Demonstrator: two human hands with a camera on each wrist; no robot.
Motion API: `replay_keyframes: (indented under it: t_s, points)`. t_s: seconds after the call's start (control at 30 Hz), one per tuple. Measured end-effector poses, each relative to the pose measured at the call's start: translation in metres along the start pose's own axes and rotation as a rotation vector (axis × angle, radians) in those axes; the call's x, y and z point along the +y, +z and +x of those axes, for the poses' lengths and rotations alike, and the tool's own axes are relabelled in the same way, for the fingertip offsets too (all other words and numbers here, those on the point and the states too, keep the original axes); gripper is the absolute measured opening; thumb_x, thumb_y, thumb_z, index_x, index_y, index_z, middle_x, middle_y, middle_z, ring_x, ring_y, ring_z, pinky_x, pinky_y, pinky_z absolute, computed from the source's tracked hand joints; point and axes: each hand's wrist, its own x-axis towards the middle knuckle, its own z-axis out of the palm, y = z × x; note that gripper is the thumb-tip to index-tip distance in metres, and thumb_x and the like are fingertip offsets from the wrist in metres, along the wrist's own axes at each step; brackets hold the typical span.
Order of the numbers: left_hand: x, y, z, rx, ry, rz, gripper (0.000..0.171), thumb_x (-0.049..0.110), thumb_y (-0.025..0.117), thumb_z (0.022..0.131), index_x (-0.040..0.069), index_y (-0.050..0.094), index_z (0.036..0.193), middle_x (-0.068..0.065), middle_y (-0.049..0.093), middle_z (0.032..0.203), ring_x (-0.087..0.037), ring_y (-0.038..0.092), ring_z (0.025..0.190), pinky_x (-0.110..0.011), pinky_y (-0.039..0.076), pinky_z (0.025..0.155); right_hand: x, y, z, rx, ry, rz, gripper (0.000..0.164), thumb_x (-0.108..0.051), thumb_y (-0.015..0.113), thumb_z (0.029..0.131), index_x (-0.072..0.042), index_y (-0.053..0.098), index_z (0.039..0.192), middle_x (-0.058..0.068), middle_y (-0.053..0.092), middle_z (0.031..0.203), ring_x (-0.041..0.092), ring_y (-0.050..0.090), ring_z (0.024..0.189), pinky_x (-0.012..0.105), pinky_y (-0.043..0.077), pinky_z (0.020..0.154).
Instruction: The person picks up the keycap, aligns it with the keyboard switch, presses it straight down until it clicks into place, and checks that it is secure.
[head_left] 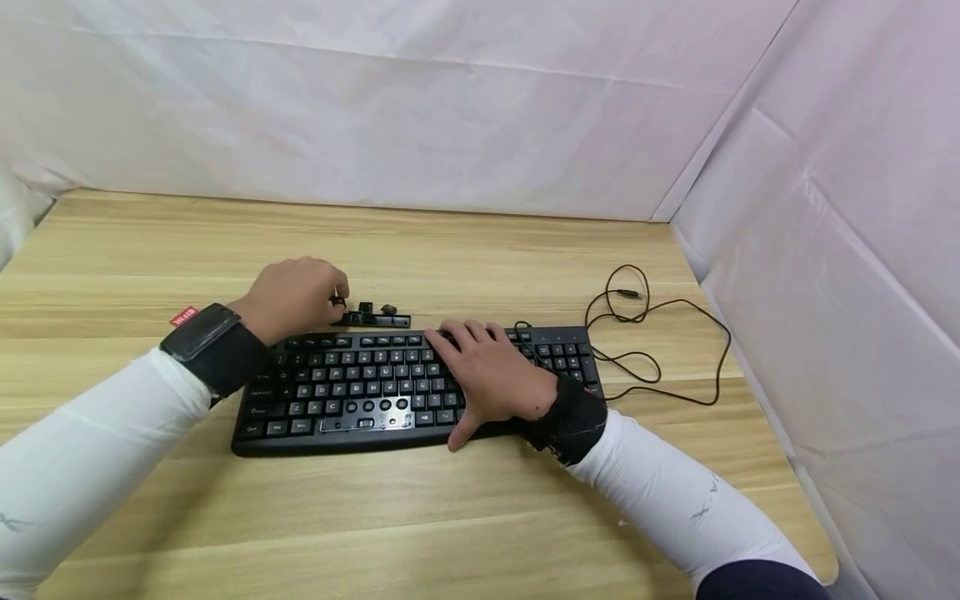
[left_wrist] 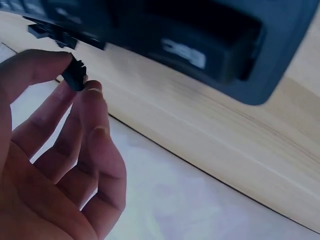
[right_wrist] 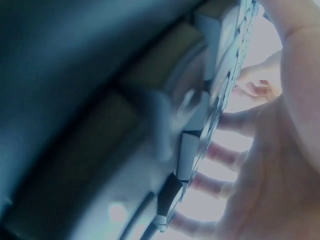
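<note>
A black keyboard (head_left: 375, 388) lies on the wooden table under both arms. Just beyond its upper left edge, my left hand (head_left: 295, 298) pinches a small black keycap (left_wrist: 75, 75) between thumb and fingertips, clear of the keys in the left wrist view. Loose black keycaps (head_left: 365, 307) and a long black keyboard piece (head_left: 392, 320) lie behind the keyboard, beside that hand. My right hand (head_left: 491, 372) rests on the keyboard right of its middle, fingers straight and spread, thumb over the front edge. Its palm hides some keys. The Esc key (left_wrist: 186, 52) looms close in the left wrist view.
A thin black cable (head_left: 723, 358) loops over the table to the right of the keyboard, its plug (head_left: 628, 293) lying near the back. White cloth (head_left: 375, 108) hangs behind the table and along its right side. A red tag (head_left: 183, 316) sticks out by the left wristband.
</note>
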Motion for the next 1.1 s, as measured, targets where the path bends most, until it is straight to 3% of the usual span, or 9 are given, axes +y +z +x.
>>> replay_keyframes:
  t_s: [0.3,0.63,0.77,1.0,1.1]
  points:
    - [0.020,-0.005,-0.020,0.083,0.072,0.007,0.019,0.016,0.069,0.074,0.008,0.070,0.091,-0.005,0.069,0.081,-0.013,0.049,0.054,-0.031,0.042,0.043,0.002,0.000,-0.001,-0.004,0.006,-0.013,0.142,-0.084,0.066,0.041,-0.008,0.018,0.150,0.013,0.029,0.145,0.029,0.028,0.127,0.054,0.031,0.101]
    - [0.046,-0.007,-0.054,0.178,0.252,-0.045,0.015,0.015,0.071,0.074,0.010,0.071,0.087,-0.003,0.072,0.080,-0.006,0.047,0.049,-0.026,0.042,0.042,0.003,-0.004,0.001,-0.007,0.015,-0.037,0.143,-0.086,0.065,0.040,-0.008,0.018,0.150,0.013,0.031,0.144,0.030,0.031,0.125,0.054,0.033,0.101]
    - [0.056,0.000,-0.062,0.167,0.277,-0.060,0.015,0.017,0.074,0.072,0.011,0.072,0.086,-0.002,0.069,0.082,-0.007,0.053,0.058,-0.030,0.051,0.048,0.006,-0.003,0.000,-0.010,0.026,-0.038,0.143,-0.086,0.064,0.039,-0.009,0.018,0.150,0.012,0.031,0.145,0.029,0.031,0.125,0.053,0.033,0.102]
    - [0.066,0.015,-0.073,0.048,0.233,-0.083,0.016,0.018,0.078,0.072,0.013,0.072,0.085,-0.001,0.066,0.082,-0.009,0.057,0.065,-0.034,0.054,0.055,0.008,0.000,-0.001,0.009,0.010,-0.028,0.142,-0.086,0.064,0.040,-0.008,0.019,0.150,0.012,0.031,0.144,0.029,0.031,0.124,0.053,0.032,0.102]
    - [0.068,0.017,-0.076,0.028,0.226,-0.072,0.016,0.018,0.079,0.072,0.013,0.072,0.086,-0.002,0.068,0.084,-0.011,0.059,0.066,-0.034,0.054,0.054,0.008,0.000,-0.002,0.018,0.006,-0.027,0.143,-0.086,0.064,0.040,-0.008,0.019,0.150,0.013,0.031,0.144,0.029,0.031,0.124,0.053,0.032,0.102]
